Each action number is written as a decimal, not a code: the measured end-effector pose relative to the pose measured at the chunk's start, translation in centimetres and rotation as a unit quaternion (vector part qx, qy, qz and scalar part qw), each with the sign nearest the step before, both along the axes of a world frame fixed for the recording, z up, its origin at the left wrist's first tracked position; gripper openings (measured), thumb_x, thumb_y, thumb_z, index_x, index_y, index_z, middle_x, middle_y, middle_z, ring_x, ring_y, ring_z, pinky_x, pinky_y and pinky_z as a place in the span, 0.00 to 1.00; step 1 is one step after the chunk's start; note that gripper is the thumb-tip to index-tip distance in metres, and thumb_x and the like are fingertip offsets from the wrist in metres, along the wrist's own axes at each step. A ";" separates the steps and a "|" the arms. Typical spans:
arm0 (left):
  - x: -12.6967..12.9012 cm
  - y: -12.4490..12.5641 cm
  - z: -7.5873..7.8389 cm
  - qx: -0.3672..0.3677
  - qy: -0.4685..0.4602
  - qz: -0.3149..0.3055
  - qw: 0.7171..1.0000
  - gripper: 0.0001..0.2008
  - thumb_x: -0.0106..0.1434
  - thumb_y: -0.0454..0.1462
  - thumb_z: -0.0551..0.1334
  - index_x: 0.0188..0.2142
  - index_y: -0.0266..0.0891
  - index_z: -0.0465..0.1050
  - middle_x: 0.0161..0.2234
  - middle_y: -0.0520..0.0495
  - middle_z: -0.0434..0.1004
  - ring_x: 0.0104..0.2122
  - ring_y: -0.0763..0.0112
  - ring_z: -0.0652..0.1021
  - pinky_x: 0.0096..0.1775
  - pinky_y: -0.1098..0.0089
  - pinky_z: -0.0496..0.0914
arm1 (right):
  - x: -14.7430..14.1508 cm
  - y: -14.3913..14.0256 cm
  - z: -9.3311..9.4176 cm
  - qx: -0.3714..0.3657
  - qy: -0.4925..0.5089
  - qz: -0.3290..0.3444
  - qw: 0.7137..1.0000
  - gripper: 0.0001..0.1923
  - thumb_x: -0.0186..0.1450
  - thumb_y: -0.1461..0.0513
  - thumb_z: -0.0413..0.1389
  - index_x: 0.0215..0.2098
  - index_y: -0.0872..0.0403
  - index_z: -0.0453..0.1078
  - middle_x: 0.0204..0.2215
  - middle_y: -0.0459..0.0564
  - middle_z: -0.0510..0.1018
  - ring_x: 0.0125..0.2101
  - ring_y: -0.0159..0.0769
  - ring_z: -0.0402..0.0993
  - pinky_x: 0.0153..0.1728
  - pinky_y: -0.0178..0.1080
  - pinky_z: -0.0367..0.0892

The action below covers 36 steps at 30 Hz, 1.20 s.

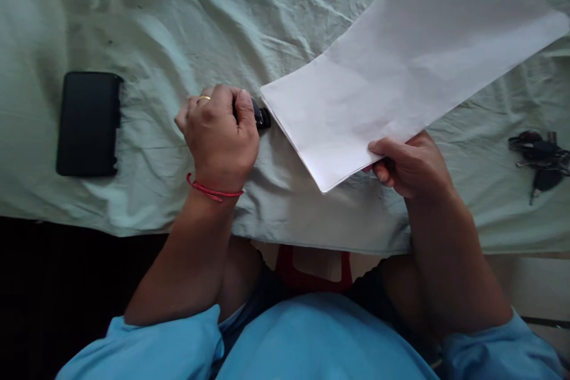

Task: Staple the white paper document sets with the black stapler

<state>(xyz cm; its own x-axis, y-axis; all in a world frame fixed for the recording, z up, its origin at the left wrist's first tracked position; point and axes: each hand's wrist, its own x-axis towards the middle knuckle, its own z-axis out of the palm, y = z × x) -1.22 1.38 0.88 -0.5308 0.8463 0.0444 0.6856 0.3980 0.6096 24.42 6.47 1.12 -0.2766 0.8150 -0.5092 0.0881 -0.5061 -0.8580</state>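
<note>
Presently, a small black stapler [260, 116] is gripped in the closed left hand [220, 136], at nine o'clock of the paper stack [401, 65], whose near edge is pinched by the right hand [412, 166]. Sheets may be fanned apart, being held only there.

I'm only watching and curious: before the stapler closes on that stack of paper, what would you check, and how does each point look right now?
1. Left hand has a firm hold on the black stapler: ok, fist closed around it.
2. Right hand holds the paper stack: ok, pinching its near edge.
3. Paper corner inside the stapler mouth: not ok, the corner sits just beside the tip.
4. Sheets squared up: cannot tell, the edges look roughly aligned.
5. Staples loaded: cannot tell, the hand hides the body.
6. Phone and keys out of the way: ok, both lie well apart.
</note>
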 end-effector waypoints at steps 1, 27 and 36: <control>0.1 0.0 0.1 -0.006 0.004 0.004 1.000 0.10 0.77 0.42 0.57 0.40 0.44 0.73 0.49 0.43 0.82 0.61 0.47 0.74 0.65 0.49 0.55 | 0.0 0.0 0.0 -0.001 -0.003 -0.003 1.000 0.11 0.56 0.61 0.65 0.21 0.55 0.69 0.17 0.48 0.71 0.11 0.25 0.60 0.09 0.30 0.48; 4.0 -1.4 0.4 0.022 -0.102 -0.069 0.992 0.02 0.72 0.38 0.63 0.43 0.44 0.73 0.52 0.37 0.78 0.61 0.45 0.74 0.59 0.53 0.69 | -1.1 -0.4 -2.5 0.137 -0.049 -0.020 0.989 0.15 0.67 0.60 0.63 0.23 0.53 0.71 0.20 0.49 0.75 0.19 0.31 0.72 0.21 0.34 0.72; 4.1 -1.7 0.0 -0.015 0.053 -0.157 0.986 0.11 0.76 0.43 0.57 0.40 0.45 0.75 0.46 0.40 0.82 0.52 0.48 0.78 0.57 0.51 0.69 | -1.5 -0.8 -3.2 0.134 -0.059 -0.007 0.989 0.15 0.70 0.56 0.62 0.26 0.53 0.72 0.22 0.50 0.77 0.20 0.32 0.73 0.22 0.36 0.72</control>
<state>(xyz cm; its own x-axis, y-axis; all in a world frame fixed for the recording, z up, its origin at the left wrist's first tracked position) 2.91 -0.33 0.89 -0.2360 0.9700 0.0578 0.8370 0.1727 0.5192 22.90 5.70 -2.13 -0.2155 0.9284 -0.3028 0.1903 -0.2642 -0.9455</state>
